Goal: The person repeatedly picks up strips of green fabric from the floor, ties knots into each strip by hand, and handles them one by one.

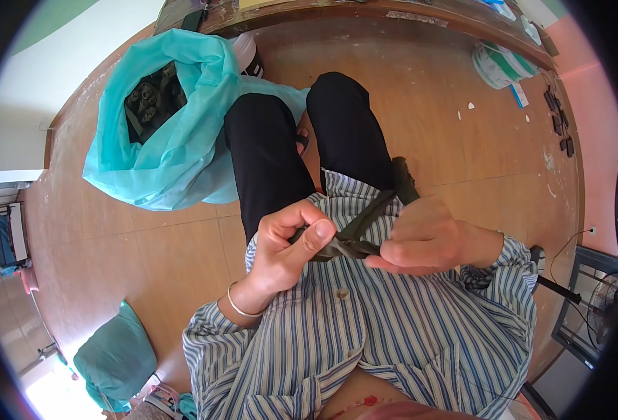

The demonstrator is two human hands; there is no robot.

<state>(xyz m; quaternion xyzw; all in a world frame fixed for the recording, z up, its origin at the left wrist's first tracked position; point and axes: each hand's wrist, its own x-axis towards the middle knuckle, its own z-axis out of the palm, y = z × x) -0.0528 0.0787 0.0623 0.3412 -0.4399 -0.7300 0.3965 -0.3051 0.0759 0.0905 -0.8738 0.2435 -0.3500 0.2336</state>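
A dark olive fabric strip (354, 245) is stretched between my two hands above my lap. My left hand (291, 241), with a bangle on its wrist, pinches one part of it between thumb and fingers. On the other side, my right hand (421, 241) has its fingers curled round the strip. The fabric looks twisted or looped between the hands, and a loose end lies over my right thigh. To the left of my knees stands a large turquoise bag (204, 56), its mouth wide, with dark olive bundles (151, 101) inside.
A wooden table (309, 19) runs along the far side. Beneath it are a white-and-green bucket (501, 66) and a white container. Another green bag (116, 353) sits at lower left. Dark pieces (557, 119) lie by the right wall, near a fan (606, 301).
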